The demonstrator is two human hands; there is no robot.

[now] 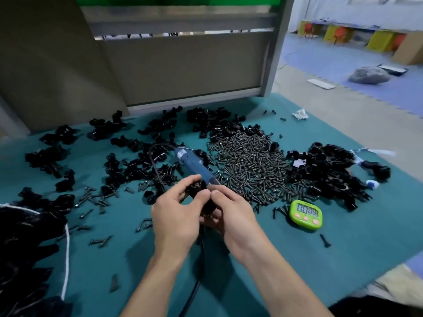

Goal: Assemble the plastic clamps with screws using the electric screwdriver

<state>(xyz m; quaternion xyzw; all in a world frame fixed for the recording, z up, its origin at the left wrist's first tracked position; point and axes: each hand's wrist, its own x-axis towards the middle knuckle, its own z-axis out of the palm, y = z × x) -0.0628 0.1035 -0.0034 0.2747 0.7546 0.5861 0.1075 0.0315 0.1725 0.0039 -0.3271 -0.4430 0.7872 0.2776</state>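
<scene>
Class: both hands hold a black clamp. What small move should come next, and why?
Probably the right hand should release the clamp and reach for the blue screwdriver. Both it and the left hand pinch the clamp, while the tool lies on the cloth just beyond them, apparently ungripped.

Your table (332, 266) is covered in teal cloth. Behind it stands a grey partition panel (183, 69) in a pale metal frame (278, 53), with a green strip (178, 0) along the top edge. To your left rises a plain beige wall (45, 65). To your right the floor (338, 110) is pale concrete, then blue foam mats (320, 58). Far off, yellow furniture (380, 41) and red chairs (340, 34) line a white wall, near a cardboard box (409, 50) and a grey bag (369, 75). The light is even and soft.
</scene>
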